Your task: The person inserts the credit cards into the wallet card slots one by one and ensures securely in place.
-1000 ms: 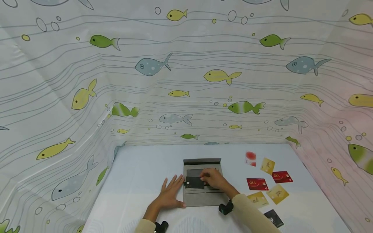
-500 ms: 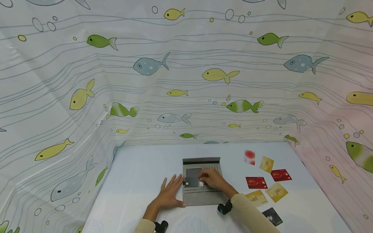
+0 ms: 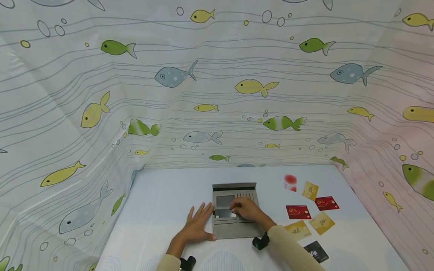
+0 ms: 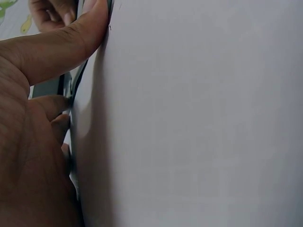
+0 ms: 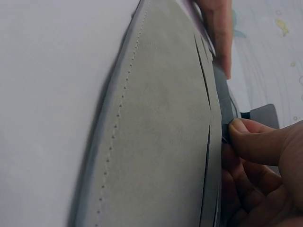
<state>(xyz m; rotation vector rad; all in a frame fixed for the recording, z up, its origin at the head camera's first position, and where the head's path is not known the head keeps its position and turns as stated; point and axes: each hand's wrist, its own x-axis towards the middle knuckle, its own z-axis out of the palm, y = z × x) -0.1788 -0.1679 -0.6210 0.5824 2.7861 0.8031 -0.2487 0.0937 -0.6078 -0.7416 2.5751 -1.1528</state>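
Note:
A grey wallet [image 3: 234, 231] lies unfolded on the white table, its slots and clear windows facing up. My right hand [image 3: 249, 209] is over its middle, pinching a dark card [image 3: 222, 213] between thumb and fingertips. The card's lower part looks tucked into a slot, and its face catches the light. In the right wrist view, the thumb [image 5: 246, 135] presses on the card's edge behind the wallet's slot edges. My left hand [image 3: 199, 224] rests spread on the table, its fingertips and thumb touching the wallet's left edge. The left wrist view shows the thumb [image 4: 71, 47] along that edge.
Right of the wallet lie loose cards: a white-and-red card [image 3: 290, 183], red VIP cards [image 3: 298, 212], gold cards [image 3: 322, 223] and a black card [image 3: 317, 251] beside the right sleeve [image 3: 291, 248]. A fish-patterned curtain [image 3: 220, 94] surrounds the table.
My right hand has moved slightly down toward the wallet's slot with the dark card, and less of the card shows. The left hand stays in place.

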